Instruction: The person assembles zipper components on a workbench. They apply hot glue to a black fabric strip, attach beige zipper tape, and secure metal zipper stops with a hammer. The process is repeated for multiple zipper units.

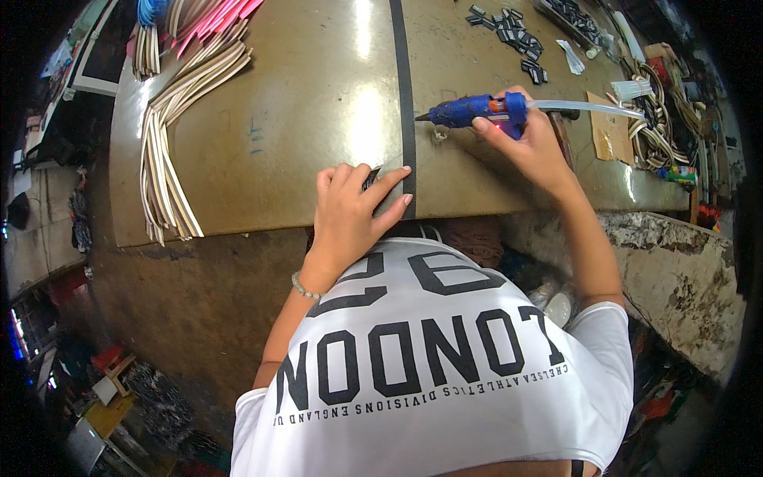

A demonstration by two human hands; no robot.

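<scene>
In my right hand (528, 143) is a blue glue gun (469, 111), gripped by its handle. Its dark nozzle points left, at the edge of a long black strip (404, 87) that crosses the table from back to front. A translucent glue stick (588, 106) juts from the gun's rear. My left hand (346, 211) rests at the table's near edge. Its index fingertip and thumb tip lie on the strip, while the other fingers curl over a small dark piece (370, 178), mostly hidden under them.
Bundled cream-and-brown strips (171, 119) lie at the left of the table (302, 111), with pink strips (218, 22) behind. Small black pieces (517, 36) are scattered at the back right. Cardboard (610, 135) and coiled strips (656, 143) sit along the right edge.
</scene>
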